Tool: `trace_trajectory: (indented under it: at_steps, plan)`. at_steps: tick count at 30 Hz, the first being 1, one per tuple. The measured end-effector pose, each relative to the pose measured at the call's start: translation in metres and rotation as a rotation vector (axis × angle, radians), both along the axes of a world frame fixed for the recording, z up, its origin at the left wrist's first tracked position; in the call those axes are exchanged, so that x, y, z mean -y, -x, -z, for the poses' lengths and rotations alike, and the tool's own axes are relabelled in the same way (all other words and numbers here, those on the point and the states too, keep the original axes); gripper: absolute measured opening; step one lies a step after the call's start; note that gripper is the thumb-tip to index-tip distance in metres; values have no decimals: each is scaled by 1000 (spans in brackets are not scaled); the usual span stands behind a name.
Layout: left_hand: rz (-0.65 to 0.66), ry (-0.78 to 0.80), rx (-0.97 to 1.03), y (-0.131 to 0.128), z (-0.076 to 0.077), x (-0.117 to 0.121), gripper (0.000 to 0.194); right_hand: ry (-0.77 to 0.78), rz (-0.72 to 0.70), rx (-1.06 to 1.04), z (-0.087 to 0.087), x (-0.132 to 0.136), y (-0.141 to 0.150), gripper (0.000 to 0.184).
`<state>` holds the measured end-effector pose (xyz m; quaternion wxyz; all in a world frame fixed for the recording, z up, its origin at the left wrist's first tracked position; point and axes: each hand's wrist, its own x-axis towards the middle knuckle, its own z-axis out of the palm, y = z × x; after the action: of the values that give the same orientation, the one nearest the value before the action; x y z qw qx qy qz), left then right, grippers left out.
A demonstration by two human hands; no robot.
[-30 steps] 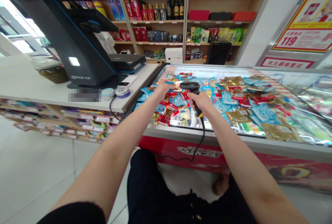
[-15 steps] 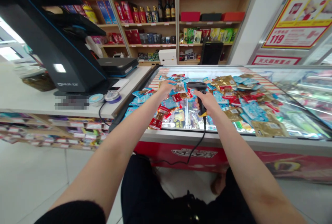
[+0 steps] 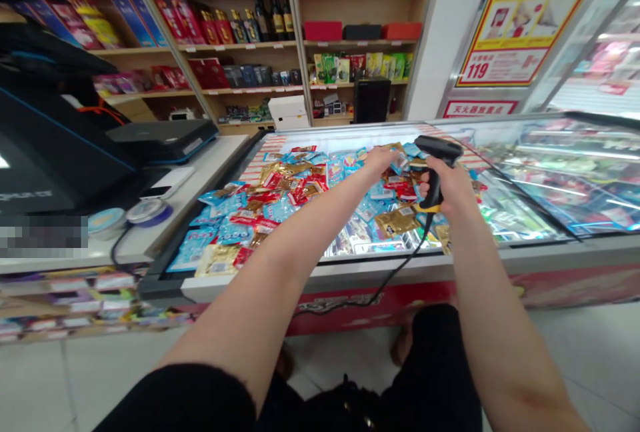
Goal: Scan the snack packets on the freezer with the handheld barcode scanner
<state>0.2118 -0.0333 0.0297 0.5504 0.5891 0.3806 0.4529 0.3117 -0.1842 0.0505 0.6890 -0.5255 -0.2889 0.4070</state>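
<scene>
My right hand [image 3: 450, 185] is wrapped round the handle of a black barcode scanner [image 3: 437, 149], with its yellow-tipped grip down and a black cable [image 3: 395, 272] trailing from it. To its left, my left hand [image 3: 381, 160] has its fingers closed on a small snack packet [image 3: 400, 164], blue and partly clear, close to the scanner's head. My fingers partly cover that packet. Below and around both hands, many blue, red and gold snack packets lie over the glass top of a freezer [image 3: 350, 239]. A gold packet [image 3: 397, 221] lies beneath the scanner.
At the left a counter [image 3: 210, 162] carries a black checkout terminal [image 3: 60, 145], a scale [image 3: 163, 139], a phone and two round tubs [image 3: 149, 212]. Behind the freezer stand shelves [image 3: 245, 49] of boxes and bottles. Another glass-topped freezer section [image 3: 585, 159] extends to the right.
The view has turned and shifted right. Both hands have moved right over the packets, the scanner with my right hand. More packets now lie on the left side of the glass.
</scene>
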Motion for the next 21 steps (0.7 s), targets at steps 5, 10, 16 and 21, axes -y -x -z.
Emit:
trace_trajectory:
  at_steps: [5, 10, 16, 21]
  plan:
    - [-109, -200, -368, 2, 12, 16, 12, 42, -26, 20, 11, 1, -3, 23]
    - [-129, -275, -565, 37, 10, 21, 32, 28, -79, 17, 16, -1, 14, 25]
    - [-200, -323, -695, 102, 6, 22, 33, 51, -184, 68, 15, -8, 55, 19]
    - [-295, -343, -804, 182, 6, 20, 33, 83, -321, 107, 22, -14, 104, 21]
